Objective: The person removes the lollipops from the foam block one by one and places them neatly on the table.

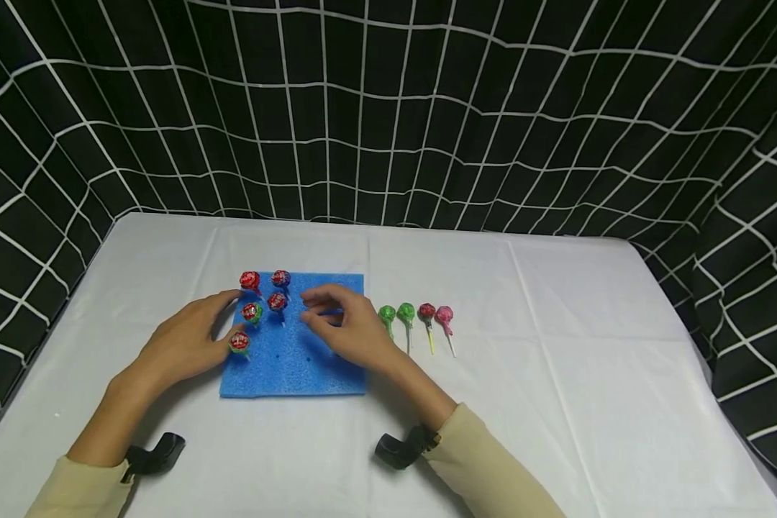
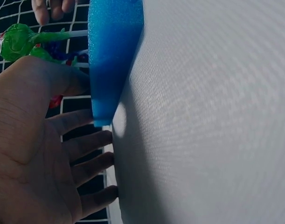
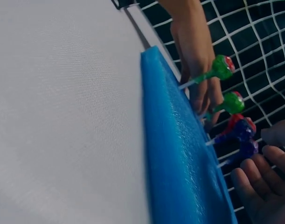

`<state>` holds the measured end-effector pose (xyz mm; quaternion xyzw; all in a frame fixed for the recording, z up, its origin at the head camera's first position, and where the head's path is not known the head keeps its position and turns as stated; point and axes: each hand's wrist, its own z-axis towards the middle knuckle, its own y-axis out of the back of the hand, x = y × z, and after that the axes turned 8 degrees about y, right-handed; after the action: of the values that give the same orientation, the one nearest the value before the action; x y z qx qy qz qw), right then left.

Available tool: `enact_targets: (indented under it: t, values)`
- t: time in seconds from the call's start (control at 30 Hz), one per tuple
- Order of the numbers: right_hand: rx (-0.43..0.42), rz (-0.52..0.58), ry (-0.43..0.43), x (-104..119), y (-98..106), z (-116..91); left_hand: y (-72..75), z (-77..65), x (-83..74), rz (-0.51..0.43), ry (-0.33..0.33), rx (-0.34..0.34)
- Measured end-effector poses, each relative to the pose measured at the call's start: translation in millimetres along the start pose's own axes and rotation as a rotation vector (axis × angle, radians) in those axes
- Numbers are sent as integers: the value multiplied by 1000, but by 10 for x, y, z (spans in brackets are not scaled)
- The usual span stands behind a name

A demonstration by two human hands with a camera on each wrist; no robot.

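A blue foam board lies on the table with several wrapped lollipops standing in it by their sticks. Along its left edge is my left hand, fingers relaxed; the left wrist view has the thumb at the foam's edge and the fingertips near the tabletop. Its thumb lies close to the nearest green-and-red lollipop. Above the board's right half hovers my right hand, loosely curved and holding nothing. Left of its fingertips stand two purple-and-red lollipops, the nearer one and the farther one.
Two green lollipops, a dark red one and a pink one lie in a row right of the board. Small holes mark the foam's front part. A white cloth covers the table; black netted curtain surrounds it.
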<state>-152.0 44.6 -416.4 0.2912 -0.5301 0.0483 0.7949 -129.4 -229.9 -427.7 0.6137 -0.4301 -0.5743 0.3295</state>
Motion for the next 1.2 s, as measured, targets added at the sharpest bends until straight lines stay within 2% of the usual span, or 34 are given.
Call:
enact_targets:
  t: [0.23,0.47,0.67,0.83,1.2]
  values:
    - [7,-12,13,-32,-115,81,7,-16,4,5,16,4]
    - [-3,2,-1,-67,-245,120,-15,-32,19,-5,-5,3]
    - [-36,19,14,-83,-339,140,-29,-38,33,-5,0,0]
    - [-76,-23,41,-101,-402,147,-31,-28,35,-5,-7,-5]
    - [-96,-85,55,-74,-464,204,11,-15,2,-19,-20,-4]
